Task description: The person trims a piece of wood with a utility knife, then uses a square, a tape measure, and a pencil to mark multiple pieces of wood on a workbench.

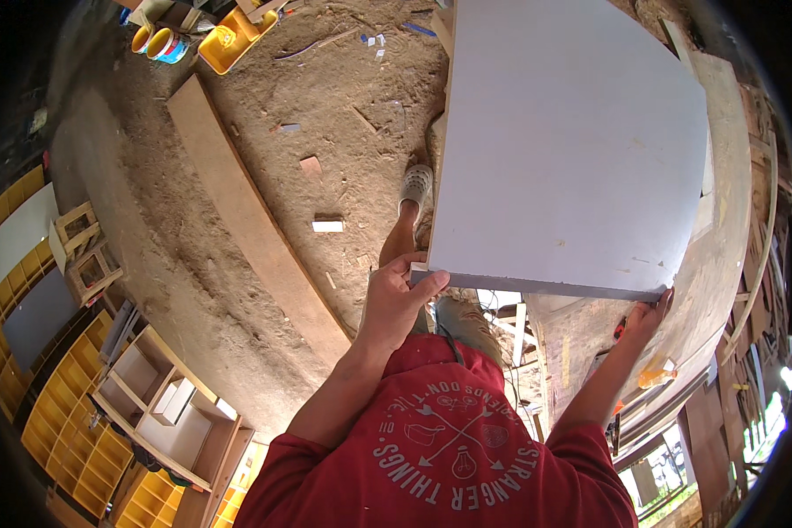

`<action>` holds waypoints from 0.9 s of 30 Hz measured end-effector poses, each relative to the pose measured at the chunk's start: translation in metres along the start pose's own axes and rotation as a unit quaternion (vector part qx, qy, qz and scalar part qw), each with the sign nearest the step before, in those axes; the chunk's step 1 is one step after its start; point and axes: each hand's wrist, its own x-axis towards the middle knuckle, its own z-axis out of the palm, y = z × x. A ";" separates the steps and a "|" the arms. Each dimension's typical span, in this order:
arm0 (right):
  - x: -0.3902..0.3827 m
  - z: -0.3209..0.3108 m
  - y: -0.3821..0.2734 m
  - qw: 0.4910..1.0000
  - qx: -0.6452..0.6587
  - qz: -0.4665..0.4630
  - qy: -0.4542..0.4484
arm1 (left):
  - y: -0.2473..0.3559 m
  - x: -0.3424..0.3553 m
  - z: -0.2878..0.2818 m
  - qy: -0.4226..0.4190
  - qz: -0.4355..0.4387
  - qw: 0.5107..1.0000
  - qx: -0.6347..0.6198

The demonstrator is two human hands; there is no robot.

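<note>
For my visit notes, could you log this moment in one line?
left hand: grips grey strip, left end | right hand: at strip's right end | pale panel: strip along its near edge

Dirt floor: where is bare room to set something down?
The dirt floor looks mostly bare between the brown plank and the wooden frame. Scraps dot the strip between plank and grey panel; the yellow tray and buckets crowd the top left.

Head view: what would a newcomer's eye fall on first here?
The large pale grey panel dominates the upper right, with the left hand gripping its near left corner and the right hand at its near right one. Next come the red shirt at bottom centre and the yellow tray on the dirt floor, upper left.
</note>
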 end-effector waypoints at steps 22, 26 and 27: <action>-0.018 0.010 -0.005 0.998 0.049 0.043 0.005 | -0.007 -0.001 0.002 0.026 0.032 0.997 0.059; -0.021 0.015 -0.009 0.998 0.037 0.048 -0.008 | -0.003 -0.002 0.007 0.036 0.030 0.999 0.022; -0.022 0.016 -0.011 0.998 0.034 0.052 -0.010 | -0.003 -0.002 0.006 0.038 0.030 0.999 0.022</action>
